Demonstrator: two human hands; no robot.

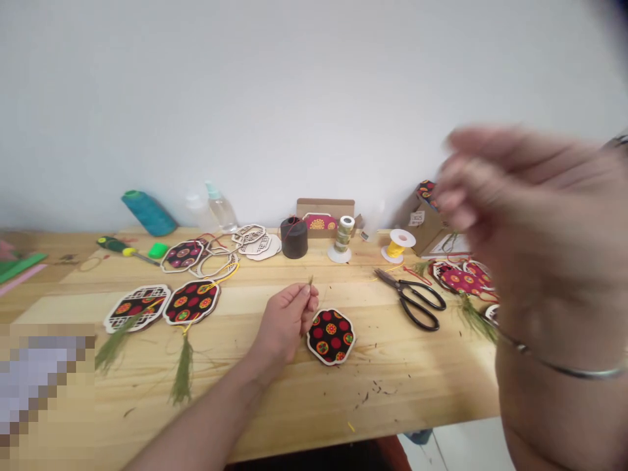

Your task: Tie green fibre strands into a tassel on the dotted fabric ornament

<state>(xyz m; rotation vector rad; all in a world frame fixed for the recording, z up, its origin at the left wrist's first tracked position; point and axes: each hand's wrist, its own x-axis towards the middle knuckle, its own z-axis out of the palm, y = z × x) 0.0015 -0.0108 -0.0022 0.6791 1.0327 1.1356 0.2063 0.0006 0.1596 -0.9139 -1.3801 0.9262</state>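
My left hand (289,317) is closed in a pinch above the middle of the table, with the tip of a thin green thread (311,280) poking up from its fingertips. Just right of it lies a black ornament (331,336) with red and orange flower patterns and a pale scalloped rim. My right hand (515,190) is raised high at the right, close to the camera and blurred. Its fingers are pressed together, and anything between them is too smeared to make out. Black-handled scissors (417,297) rest on the table below and left of my right hand.
Ornaments with green tassels (183,369) lie at the left, more ornaments (458,278) at the right. Along the wall stand a teal thread cone (150,212), a spray bottle (220,209), a black spool (294,239) and a yellow spool (398,246). A screwdriver (122,248) lies back left.
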